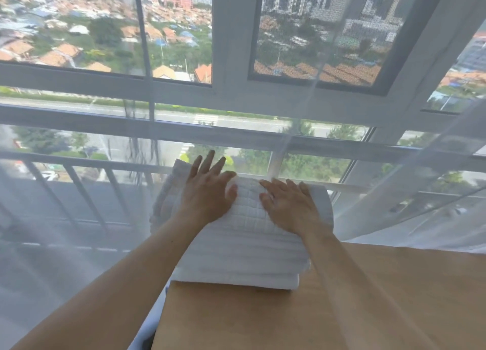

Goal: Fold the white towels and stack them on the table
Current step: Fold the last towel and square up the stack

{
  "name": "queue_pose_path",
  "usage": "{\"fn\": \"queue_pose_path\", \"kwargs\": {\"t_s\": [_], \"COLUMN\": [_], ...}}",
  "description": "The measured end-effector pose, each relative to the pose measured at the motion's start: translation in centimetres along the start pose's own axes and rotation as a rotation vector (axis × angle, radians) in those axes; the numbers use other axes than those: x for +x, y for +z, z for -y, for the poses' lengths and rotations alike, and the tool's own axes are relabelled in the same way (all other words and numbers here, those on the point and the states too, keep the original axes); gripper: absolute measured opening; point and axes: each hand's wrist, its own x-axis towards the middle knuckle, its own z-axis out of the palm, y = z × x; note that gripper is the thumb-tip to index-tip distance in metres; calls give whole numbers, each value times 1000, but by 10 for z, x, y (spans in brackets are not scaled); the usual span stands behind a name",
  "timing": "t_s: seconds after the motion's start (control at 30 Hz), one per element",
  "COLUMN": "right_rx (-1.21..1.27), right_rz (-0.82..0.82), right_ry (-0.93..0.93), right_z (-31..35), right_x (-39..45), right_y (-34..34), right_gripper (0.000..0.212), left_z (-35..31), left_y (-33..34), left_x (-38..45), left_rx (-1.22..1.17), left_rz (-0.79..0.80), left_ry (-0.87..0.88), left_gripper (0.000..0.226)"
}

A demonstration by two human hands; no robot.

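Sheer curtain (pixel 410 192) and a high window back the wooden table (pixel 368 297). At its far left corner sits the towel stack (pixel 236 249) — left hand (pixel 207 192) and right hand (pixel 289 205) press flat-fingered on top. Leaning unevenly could tip it off the edge.

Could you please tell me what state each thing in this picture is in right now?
Towel stack: folded, piled at the table's far left corner.
Top towel: folded, lying flat under both hands.
Left hand: fingers straight, pressing on the top towel.
Right hand: fingers straight, resting on the top towel.
Table: bears the stack.
Curtain: sheer, drawn across the window.
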Motion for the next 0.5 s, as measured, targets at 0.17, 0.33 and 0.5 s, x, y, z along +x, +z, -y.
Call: {"fn": "queue_pose_path", "kwargs": {"t_s": [0.17,0.33,0.5], "right_rx": [27,263,43], "right_rz": [10,41,-37], "right_ry": [23,137,144], "right_z": [-27,-65,-48], "right_x": [-11,-23,-15], "right_y": [1,-3,-17], "right_gripper": [71,52,52], "left_z": [15,29,-13], "left_y": [15,16,16], "left_x": [5,0,15], "left_rx": [-74,-54,-69], "left_rz": [324,341,311], "left_ry": [-80,-185,-152], "left_gripper": [70,77,66]}}
